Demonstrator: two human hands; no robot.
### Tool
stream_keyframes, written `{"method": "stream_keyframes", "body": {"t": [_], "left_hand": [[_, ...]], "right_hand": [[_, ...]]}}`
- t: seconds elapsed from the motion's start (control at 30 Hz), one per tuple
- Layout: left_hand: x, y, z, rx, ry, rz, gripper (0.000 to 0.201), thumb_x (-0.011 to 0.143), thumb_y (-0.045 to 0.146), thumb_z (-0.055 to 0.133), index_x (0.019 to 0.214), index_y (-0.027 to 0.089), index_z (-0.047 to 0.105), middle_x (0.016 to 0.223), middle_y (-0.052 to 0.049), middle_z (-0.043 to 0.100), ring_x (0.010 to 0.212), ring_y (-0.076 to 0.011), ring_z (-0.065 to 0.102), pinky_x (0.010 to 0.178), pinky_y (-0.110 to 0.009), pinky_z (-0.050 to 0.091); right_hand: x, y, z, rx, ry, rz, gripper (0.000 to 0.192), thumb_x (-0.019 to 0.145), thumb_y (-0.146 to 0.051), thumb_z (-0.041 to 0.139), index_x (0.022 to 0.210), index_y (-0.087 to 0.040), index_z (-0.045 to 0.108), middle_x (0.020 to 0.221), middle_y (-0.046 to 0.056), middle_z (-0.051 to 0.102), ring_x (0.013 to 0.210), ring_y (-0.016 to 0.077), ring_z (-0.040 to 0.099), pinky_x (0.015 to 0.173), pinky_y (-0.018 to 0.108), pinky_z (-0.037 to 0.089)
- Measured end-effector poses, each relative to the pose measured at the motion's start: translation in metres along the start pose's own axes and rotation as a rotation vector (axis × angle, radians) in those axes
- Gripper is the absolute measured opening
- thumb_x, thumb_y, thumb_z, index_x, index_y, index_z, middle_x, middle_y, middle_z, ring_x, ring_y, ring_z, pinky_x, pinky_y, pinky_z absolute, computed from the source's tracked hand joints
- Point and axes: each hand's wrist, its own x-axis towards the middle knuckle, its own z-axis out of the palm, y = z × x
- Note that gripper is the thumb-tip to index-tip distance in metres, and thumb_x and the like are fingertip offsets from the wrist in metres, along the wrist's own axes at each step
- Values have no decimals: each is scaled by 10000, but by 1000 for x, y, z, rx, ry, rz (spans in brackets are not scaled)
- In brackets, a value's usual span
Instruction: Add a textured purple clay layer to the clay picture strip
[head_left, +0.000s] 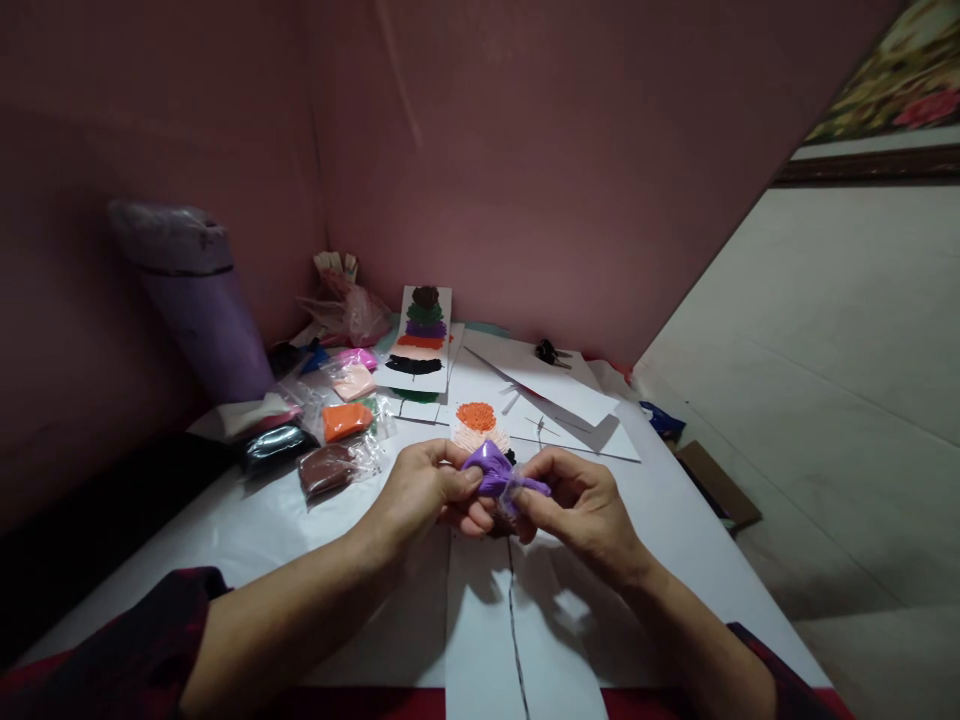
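Over the middle of the table, my left hand (424, 480) is closed on a small clear bag of purple modelling clay (487, 460). My right hand (589, 500) pinches the bag's gathered neck, where a purple strand (537, 487) sticks out to the right. Under both hands lies a white sheet (484, 620) with a dark line drawn down it. Beyond my fingers, that sheet carries a dotted orange clay patch (476, 415) and a pale peach patch (471, 440). Black and dark bits of clay are partly hidden by my hands.
Bagged clay lies left: orange (346, 421), brown (326, 471), black (277, 445), peach (352, 380). A card with coloured bands (416, 340) stands near the wall. Loose papers (562, 385) and keys (553, 352) lie behind. A purple roll (202, 310) leans at left.
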Motion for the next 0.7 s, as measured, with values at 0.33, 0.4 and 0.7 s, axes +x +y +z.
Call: {"method": "stream_keyframes", "body": {"t": [0.33,0.4,0.7], "left_hand": [[3,1,-1,-6,76,20,128,838,60,530,747,139,487,530,-48,636,401,-101,571,415,-177,437],[3,0,-2,12,75,48,104,835,86,545,771,142,485,534,-41,631,411,-106,574,424,-185,441],[6,-1,-8,201,-157,412,339,699,241,724,1012,141,637,996,-68,628,797,-148,609,666,-250,495]], "right_hand": [[5,-2,-13,-611,-64,-291,148,799,-159,595,927,-152,667,771,48,692,610,139,603,555,275,505],[5,-3,-13,-631,-79,-260,141,793,-171,607,915,-150,675,787,55,696,621,143,605,558,278,500],[6,-5,-13,96,-66,121,185,810,-340,682,869,-167,654,603,-25,612,462,94,552,450,223,489]]}}
